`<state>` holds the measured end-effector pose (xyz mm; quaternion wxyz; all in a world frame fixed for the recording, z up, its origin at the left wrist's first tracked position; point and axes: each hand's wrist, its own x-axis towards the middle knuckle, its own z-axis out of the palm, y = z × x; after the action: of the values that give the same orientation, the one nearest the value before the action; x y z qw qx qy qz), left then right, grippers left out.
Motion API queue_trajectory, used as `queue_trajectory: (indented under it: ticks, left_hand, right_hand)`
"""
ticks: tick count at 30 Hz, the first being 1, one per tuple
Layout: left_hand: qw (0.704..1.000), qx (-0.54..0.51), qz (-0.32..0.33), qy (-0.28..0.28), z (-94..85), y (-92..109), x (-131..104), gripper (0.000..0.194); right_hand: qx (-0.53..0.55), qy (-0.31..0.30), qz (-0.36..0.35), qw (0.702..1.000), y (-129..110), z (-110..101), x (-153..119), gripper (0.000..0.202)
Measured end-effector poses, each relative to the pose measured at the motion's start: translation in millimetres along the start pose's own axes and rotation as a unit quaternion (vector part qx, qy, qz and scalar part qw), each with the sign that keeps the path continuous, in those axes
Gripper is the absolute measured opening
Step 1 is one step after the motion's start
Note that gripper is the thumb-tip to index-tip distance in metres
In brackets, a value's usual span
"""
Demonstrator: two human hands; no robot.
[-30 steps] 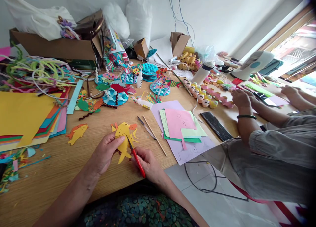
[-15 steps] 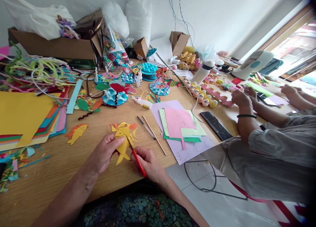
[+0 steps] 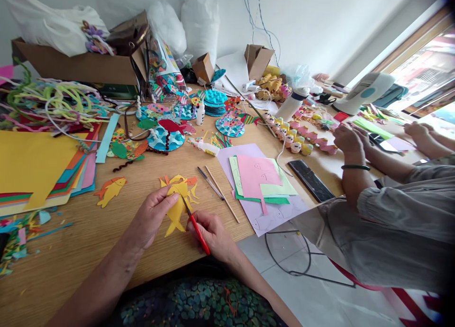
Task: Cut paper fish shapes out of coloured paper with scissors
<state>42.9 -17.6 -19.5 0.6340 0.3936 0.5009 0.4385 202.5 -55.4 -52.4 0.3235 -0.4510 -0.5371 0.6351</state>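
Note:
My left hand (image 3: 156, 213) is closed on a yellow paper fish (image 3: 176, 211), pinched between thumb and fingers above the table's front edge. In my right hand (image 3: 212, 232) is a pair of red-handled scissors (image 3: 197, 232), its blades pointing up and left at the fish's right edge. Whether the blades are apart I cannot tell. Just behind the held fish lie orange and yellow paper cutouts (image 3: 192, 181), partly covered. Farther left on the wood rests an orange and yellow paper fish (image 3: 111, 190).
A pen (image 3: 210, 183) and a wooden stick (image 3: 222, 194) lie right of my hands, beside stacked coloured paper (image 3: 254, 175) and a black phone (image 3: 311, 180). Yellow sheets (image 3: 35, 161) and paper scraps (image 3: 21, 244) are at left. A co-worker's hands (image 3: 350, 140) are at right.
The yellow fish has turned slightly in my left hand, its tail shifting a little to the left. My right hand stays nearly in place with the scissors.

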Motion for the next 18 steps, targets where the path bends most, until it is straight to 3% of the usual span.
queue_trajectory:
  ticks: [9, 18]
  left_hand:
    - [1.000, -0.005, -0.010, -0.005, -0.3, 0.4, -1.3, 0.018]
    - [1.000, -0.002, -0.014, -0.003, 2.4, 0.9, -4.1, 0.015]
  right_hand:
    - [-0.024, 0.004, -0.020, 0.999, 0.4, -1.1, 0.2, 0.046]
    - [0.017, 0.002, -0.011, 1.000, 1.0, 1.2, -0.4, 0.044]
